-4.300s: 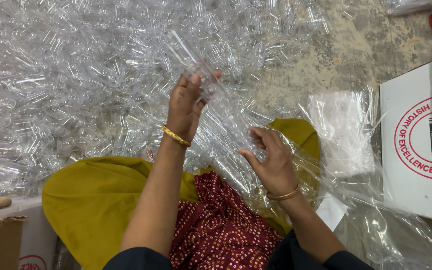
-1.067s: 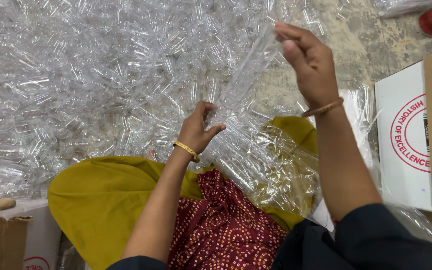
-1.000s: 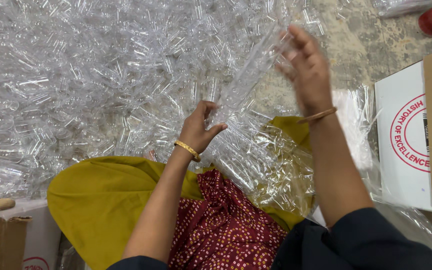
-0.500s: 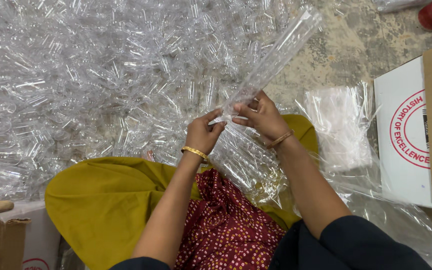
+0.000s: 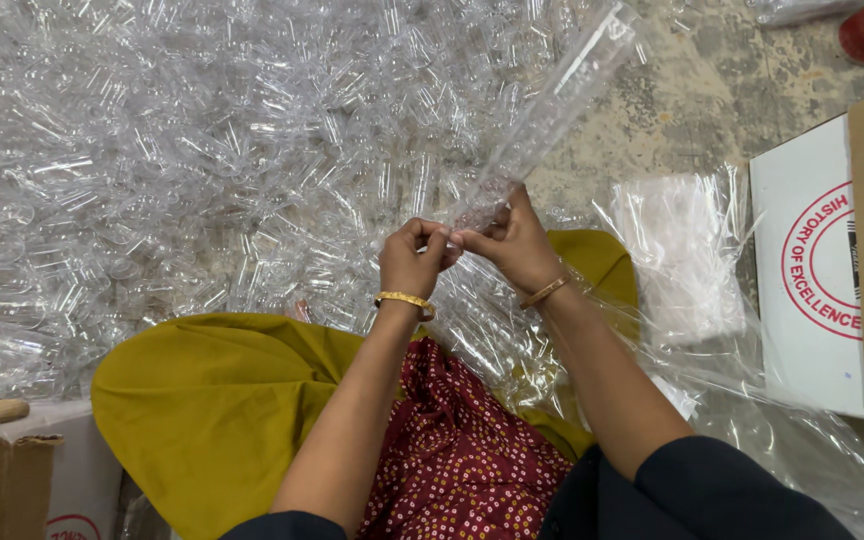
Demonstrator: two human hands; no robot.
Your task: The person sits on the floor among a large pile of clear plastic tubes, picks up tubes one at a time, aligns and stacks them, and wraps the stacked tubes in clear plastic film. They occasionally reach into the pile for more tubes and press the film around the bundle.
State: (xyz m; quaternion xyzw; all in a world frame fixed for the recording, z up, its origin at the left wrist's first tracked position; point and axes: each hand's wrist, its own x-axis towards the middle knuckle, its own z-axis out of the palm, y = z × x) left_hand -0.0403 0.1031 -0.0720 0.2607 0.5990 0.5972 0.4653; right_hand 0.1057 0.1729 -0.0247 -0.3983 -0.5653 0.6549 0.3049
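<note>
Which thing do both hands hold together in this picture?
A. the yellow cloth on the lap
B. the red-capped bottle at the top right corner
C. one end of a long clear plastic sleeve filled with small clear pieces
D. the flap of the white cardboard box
C: the left hand and right hand pinch the near end of the clear plastic sleeve, which slants up and to the right over the pile.

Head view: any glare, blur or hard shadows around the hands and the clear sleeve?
Head view: light is soft and even, no hard shadows. Both hands, left hand and right hand, look sharp. Bright speckled glare covers the pile of clear tubes, so single pieces merge; the clear sleeve shows only by its highlights.
</note>
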